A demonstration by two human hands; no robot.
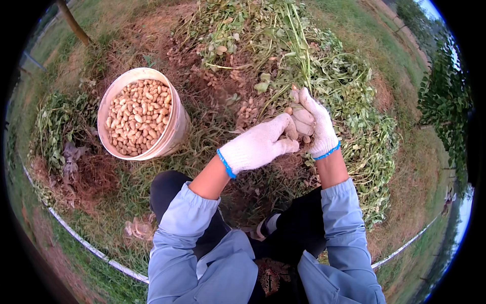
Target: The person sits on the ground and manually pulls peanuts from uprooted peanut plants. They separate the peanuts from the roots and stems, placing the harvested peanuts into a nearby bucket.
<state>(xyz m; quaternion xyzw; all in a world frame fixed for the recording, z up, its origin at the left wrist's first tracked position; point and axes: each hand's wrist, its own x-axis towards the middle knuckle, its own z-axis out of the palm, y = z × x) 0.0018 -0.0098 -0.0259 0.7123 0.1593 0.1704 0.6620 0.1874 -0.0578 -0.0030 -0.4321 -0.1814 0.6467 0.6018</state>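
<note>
My right hand point(319, 123), in a white knit glove with a blue cuff edge, is closed around the base of a peanut plant point(300, 45). The plant's green stems run away from me, past the raised thumb. My left hand point(258, 144), gloved alike, meets the right one at the root end, its thumb and bent fingers among the pods. One peanut pod point(288, 110) shows by the left fingertips, and another pod point(306, 139) sits between the hands. Whether the left fingers grip a pod is hidden. To the left, a white plastic bucket point(181, 127) holds many unshelled peanuts point(138, 117).
Pulled peanut plants point(341, 87) lie heaped ahead and to the right, with clusters of pods point(247, 110) on their roots. More plants point(57, 129) lie left of the bucket. A crumpled plastic piece point(139, 228) rests on the grass near my left knee point(167, 190).
</note>
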